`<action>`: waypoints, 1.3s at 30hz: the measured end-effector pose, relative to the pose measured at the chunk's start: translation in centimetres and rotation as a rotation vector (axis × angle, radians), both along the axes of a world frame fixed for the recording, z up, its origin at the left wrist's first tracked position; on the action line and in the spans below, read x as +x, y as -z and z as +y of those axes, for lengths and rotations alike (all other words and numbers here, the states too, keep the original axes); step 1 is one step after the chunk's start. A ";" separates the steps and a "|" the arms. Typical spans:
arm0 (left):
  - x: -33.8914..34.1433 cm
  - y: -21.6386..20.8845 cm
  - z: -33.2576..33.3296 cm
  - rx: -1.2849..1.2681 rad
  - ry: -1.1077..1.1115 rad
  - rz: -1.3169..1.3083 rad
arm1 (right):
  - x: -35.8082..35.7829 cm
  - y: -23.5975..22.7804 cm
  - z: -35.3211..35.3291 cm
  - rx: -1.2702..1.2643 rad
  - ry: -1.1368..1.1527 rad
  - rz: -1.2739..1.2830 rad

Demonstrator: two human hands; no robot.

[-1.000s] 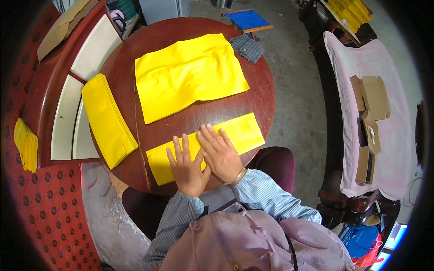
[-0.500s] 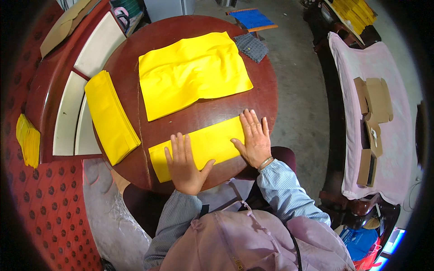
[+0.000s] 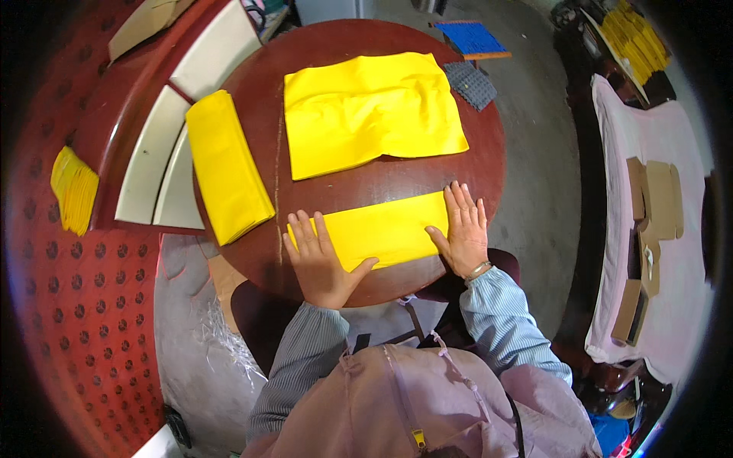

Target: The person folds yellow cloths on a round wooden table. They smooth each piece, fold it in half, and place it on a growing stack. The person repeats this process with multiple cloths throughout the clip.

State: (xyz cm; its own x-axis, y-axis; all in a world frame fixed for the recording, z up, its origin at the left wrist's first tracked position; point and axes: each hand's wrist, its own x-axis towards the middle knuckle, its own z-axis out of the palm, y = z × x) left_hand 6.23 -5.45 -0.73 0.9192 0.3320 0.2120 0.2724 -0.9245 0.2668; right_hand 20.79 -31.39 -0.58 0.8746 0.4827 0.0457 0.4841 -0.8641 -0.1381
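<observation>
Round glossy red-brown table [image 3: 343, 192]; rumpled yellow sheets [image 3: 374, 114] upper centre, folded yellow stack [image 3: 229, 172] to the left, knobbly grey mat [image 3: 470, 85] upper right; opened cardboard box [image 3: 663, 200] far right. Smooth oblong yellow strip [image 3: 393, 233] mid-frame, ends partly covered by left hand [image 3: 321, 263] and right hand [image 3: 464, 237], fingers open, thumbs splayed

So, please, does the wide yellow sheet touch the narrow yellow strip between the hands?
Apart: the head view shows round reddish table between the wide sheet and narrow strip.
</observation>
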 end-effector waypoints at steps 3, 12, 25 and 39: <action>-0.1 0.2 1.1 0.005 0.091 -0.102 | 1.3 -1.7 -2.0 0.169 -0.107 0.001; 0.9 -1.7 6.2 0.107 0.399 0.236 | -4.1 -1.0 -7.6 0.738 0.189 0.528; -12.1 3.1 -8.6 -2.044 0.207 -0.098 | -3.3 -1.3 -10.2 0.870 -0.021 1.302; -5.1 -9.2 0.5 -1.849 -0.024 -0.446 | -5.4 -9.6 -2.7 0.764 -0.331 1.308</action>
State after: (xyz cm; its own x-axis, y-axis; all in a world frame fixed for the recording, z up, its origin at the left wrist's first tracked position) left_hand 1.17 -4.97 8.44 0.8976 0.3994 -0.1865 -0.0795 0.5628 0.8228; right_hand 15.42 -34.12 9.01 0.3626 0.8746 -0.3219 -0.1731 -0.2762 -0.9454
